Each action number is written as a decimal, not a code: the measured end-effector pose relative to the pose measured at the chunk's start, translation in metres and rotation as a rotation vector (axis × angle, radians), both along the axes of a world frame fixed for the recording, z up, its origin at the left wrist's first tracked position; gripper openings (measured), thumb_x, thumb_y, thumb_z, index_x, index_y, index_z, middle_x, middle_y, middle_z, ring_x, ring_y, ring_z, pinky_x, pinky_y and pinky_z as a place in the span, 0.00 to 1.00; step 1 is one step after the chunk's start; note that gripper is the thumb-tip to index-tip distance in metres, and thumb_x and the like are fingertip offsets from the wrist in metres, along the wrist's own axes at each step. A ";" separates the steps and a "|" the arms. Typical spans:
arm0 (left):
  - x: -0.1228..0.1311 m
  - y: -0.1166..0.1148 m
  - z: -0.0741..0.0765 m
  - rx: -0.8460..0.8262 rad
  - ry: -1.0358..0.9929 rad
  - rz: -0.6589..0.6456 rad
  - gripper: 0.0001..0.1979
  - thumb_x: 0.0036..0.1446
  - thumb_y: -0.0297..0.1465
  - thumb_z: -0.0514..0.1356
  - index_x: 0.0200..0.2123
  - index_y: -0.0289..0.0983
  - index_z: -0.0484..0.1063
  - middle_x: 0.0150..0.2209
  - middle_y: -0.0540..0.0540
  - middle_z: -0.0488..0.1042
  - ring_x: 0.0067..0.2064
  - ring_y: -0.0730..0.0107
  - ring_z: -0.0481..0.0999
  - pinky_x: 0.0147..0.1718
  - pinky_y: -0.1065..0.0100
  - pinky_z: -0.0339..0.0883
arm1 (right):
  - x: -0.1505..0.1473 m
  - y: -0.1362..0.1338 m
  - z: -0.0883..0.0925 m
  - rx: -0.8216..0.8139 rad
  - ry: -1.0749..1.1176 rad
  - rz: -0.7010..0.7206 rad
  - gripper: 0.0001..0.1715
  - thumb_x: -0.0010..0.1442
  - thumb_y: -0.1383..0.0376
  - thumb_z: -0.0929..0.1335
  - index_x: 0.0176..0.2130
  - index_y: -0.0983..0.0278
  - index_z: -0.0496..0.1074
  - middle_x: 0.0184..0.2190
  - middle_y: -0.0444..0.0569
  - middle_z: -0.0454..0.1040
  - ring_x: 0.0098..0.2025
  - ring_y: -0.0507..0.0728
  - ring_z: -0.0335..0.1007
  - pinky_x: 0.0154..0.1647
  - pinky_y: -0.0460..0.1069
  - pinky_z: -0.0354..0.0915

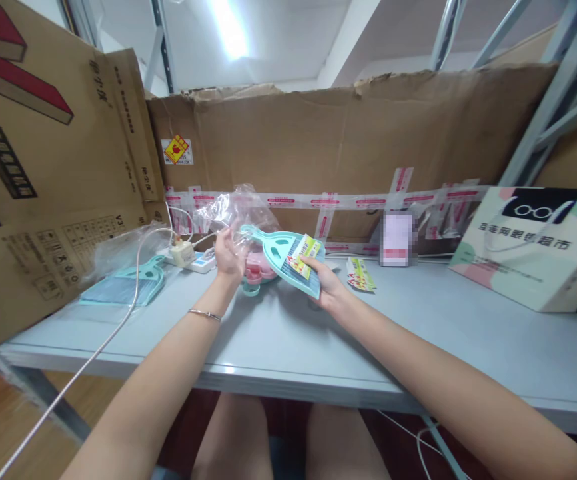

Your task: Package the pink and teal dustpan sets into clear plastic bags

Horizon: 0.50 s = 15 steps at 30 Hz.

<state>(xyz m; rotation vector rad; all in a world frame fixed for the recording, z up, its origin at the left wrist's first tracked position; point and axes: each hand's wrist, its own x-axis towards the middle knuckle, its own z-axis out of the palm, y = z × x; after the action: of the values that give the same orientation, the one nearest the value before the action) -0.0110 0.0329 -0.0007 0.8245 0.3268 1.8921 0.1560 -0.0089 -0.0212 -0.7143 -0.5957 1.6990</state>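
Observation:
My right hand (pixel 329 285) grips the wide end of a light-blue dustpan and brush set (pixel 281 250), its thumb on a yellow-green printed card (pixel 304 255) lying over the bristles. The set is tilted above the table, handle toward the upper left. My left hand (pixel 230 253) is closed on a clear plastic bag (pixel 246 208), whose crumpled film rises beside the dustpan's handle. Below and partly behind the dustpan sits a pink item with a light-blue part (pixel 258 269); its kind is unclear.
Another blue dustpan set (pixel 126 283) in clear plastic lies left, near a white plug adapter (pixel 183 253) and cable (pixel 133 293). Printed cards (pixel 361 275) and a phone with a blurred screen (pixel 397 240) are right. Cardboard (pixel 293 147) lines the back; a printed box (pixel 523 247) stands far right.

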 end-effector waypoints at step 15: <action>0.031 -0.015 -0.023 -0.188 0.500 -0.278 0.18 0.46 0.37 0.64 0.40 0.39 0.67 0.33 0.49 0.76 0.31 0.69 0.75 0.29 0.71 0.67 | -0.004 0.007 -0.008 0.037 0.027 -0.287 0.12 0.55 0.73 0.66 0.42 0.68 0.70 0.25 0.47 0.78 0.30 0.56 0.76 0.38 0.52 0.73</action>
<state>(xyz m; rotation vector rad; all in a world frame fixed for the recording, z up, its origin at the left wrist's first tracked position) 0.0200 0.0176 -0.0239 1.1449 0.6499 1.3585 0.1523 -0.0023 -0.0295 -0.7125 -0.4797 1.4264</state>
